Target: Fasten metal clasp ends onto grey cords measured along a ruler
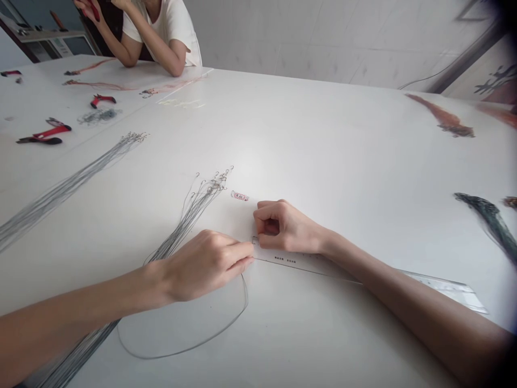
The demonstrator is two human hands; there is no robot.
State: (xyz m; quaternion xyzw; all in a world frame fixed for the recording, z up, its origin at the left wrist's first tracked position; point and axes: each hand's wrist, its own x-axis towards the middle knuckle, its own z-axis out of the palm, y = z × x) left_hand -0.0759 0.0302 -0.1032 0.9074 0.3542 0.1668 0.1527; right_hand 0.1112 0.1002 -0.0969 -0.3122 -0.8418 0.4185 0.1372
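My left hand [214, 264] is closed in a pinch at the left end of a flat ruler [311, 265]. A thin grey cord [210, 338] curves out from under its fingers in a wide loop on the table. My right hand [283, 226] rests on the ruler, fingers curled and pinched just right of the left fingertips; what they hold is too small to make out. Beneath my left wrist runs a bundle of grey cords [189, 221], with small hook-shaped metal ends fanned out beyond the hand. A small wrapped packet [239, 195] with red print lies beyond my hands.
Another grey cord bundle [76, 180] lies at left. Red-handled pliers [46, 133], smaller red pliers [103, 101] and a wire tangle [99, 116] lie farther back. A person [161, 37] leans on the far edge. Brown [444, 116] and dark green [490, 215] bundles lie at right.
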